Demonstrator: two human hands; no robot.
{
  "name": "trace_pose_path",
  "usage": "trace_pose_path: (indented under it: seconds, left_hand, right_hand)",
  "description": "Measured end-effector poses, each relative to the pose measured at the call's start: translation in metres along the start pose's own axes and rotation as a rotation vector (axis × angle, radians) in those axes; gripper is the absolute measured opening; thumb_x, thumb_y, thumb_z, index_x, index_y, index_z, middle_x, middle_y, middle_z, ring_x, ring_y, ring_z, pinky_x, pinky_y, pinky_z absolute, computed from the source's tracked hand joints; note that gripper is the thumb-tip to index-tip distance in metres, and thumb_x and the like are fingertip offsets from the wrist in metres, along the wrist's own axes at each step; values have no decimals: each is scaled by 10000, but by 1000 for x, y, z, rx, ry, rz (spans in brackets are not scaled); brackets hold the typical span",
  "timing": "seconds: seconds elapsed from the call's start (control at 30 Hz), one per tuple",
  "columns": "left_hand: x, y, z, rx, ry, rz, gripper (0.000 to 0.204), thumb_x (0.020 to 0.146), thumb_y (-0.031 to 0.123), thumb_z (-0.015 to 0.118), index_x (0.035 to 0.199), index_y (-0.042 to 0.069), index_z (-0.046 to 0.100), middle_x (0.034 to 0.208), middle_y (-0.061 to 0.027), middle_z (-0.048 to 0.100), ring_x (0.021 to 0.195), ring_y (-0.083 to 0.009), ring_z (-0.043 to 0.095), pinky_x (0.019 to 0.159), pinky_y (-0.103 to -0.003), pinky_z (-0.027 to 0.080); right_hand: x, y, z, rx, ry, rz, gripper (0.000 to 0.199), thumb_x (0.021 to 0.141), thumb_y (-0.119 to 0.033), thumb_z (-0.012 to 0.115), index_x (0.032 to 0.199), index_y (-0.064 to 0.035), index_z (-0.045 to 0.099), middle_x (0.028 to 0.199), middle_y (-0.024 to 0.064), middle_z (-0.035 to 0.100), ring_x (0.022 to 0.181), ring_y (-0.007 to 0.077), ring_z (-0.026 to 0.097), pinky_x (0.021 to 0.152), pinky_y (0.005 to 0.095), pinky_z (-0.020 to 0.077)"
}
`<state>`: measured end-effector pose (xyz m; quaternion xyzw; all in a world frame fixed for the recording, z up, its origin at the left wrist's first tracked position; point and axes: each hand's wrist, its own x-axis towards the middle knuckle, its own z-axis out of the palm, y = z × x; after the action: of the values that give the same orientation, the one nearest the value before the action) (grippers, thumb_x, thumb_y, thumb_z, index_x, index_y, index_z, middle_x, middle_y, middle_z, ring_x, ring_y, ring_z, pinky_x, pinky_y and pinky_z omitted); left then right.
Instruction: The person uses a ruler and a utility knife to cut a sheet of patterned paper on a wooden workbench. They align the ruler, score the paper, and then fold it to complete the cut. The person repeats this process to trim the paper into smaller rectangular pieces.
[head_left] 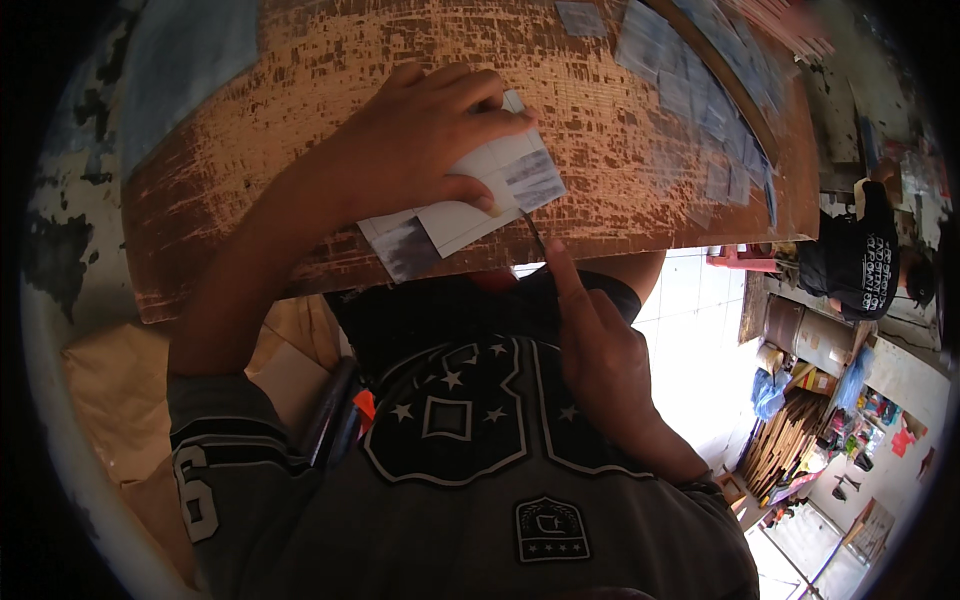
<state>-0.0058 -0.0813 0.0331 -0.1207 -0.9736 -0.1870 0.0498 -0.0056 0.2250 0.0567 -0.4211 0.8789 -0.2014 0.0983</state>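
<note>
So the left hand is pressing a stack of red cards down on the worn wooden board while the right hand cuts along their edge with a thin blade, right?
Not quite: the cards are white and grey, not red, as the head view shows. The rest holds: the left hand presses them on the worn wooden board while the right hand holds a thin blade at their edge.
</note>
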Motion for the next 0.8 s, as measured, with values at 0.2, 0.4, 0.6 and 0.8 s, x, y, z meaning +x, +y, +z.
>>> trace_pose_path:
  seconds: [0.2, 0.4, 0.6, 0.8]
  left_hand:
    - [0, 1, -1, -5, -5, -3, 867, 759, 519, 831, 1536, 208, 605, 1289, -47, 592, 1270, -238, 565, 1143, -478, 364]
    - [0, 0, -2, -19, -12, -4, 864, 764, 533, 817, 1534, 203, 607, 1300, -52, 588, 1275, -243, 563, 1137, -475, 369]
    - [0, 0, -2, -34, -25, -4, 853, 768, 535, 814, 1527, 201, 614, 1310, -56, 583, 1276, -249, 561, 1144, -473, 372]
    - [-1, -2, 1, -11, -13, -9, 873, 761, 535, 825, 1537, 202, 604, 1304, -59, 580, 1290, -261, 546, 1149, -474, 371]
  right_hand:
    - [-3, -1, -1, -20, -22, 9, 869, 837, 95, 630, 1645, -175, 461, 764, 66, 478, 536, 234, 555, 501, 420, 499]
    - [-5, -2, -5, -39, -97, 26, 854, 928, 79, 591, 1695, -191, 329, 794, 106, 548, 598, 290, 599, 531, 451, 537]
    - [-8, 0, 0, -91, -26, -14, 863, 829, 88, 622, 1643, -149, 458, 770, 58, 489, 540, 218, 558, 495, 390, 511]
    - [-6, 2, -15, -10, -166, 67, 747, 952, 25, 602, 1652, -155, 415, 881, 120, 626, 692, 302, 663, 629, 456, 568]
